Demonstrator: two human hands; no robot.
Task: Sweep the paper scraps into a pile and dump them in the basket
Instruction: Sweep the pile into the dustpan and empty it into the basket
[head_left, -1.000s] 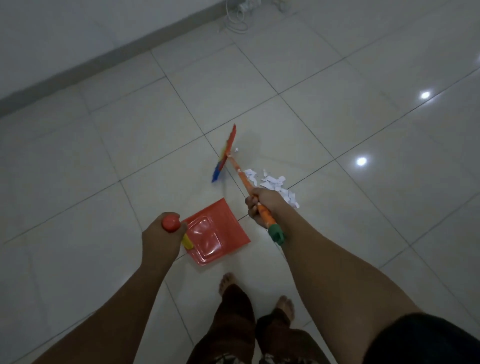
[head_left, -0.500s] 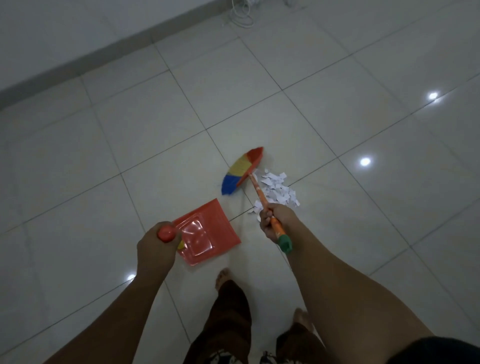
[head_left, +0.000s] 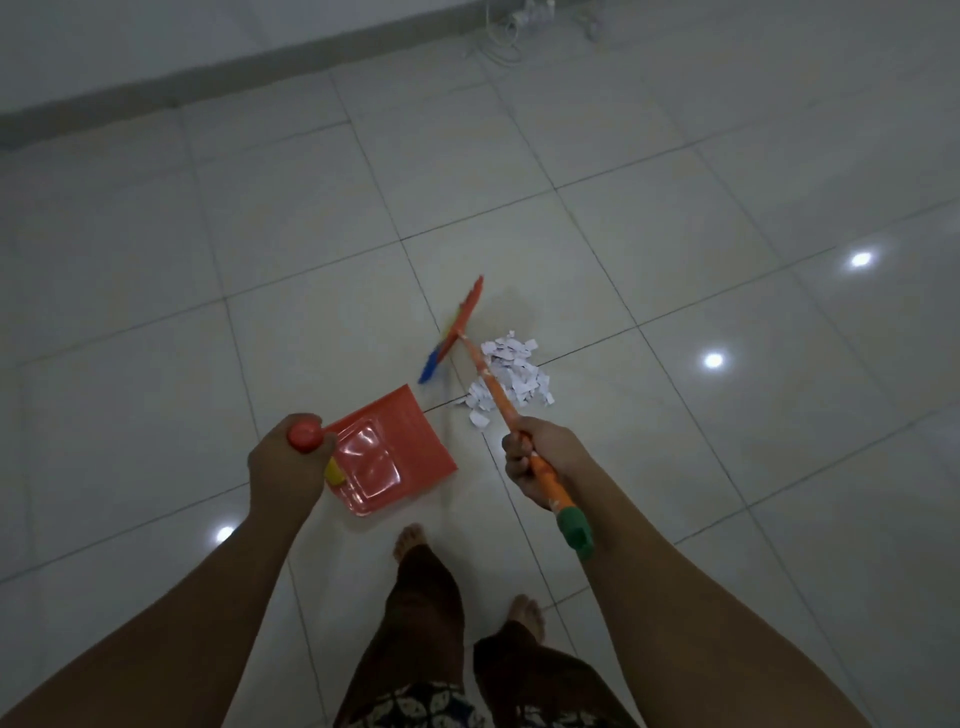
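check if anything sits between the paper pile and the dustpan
Nothing visible: only bare tile separates the paper scraps from the dustpan. The broom has its head at the gap's far end.

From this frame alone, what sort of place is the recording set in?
Likely an indoor room, perhaps in a home: a glossy tiled floor showing reflected light spots, a plain wall with a dark skirting, and loose cables lying by that wall.
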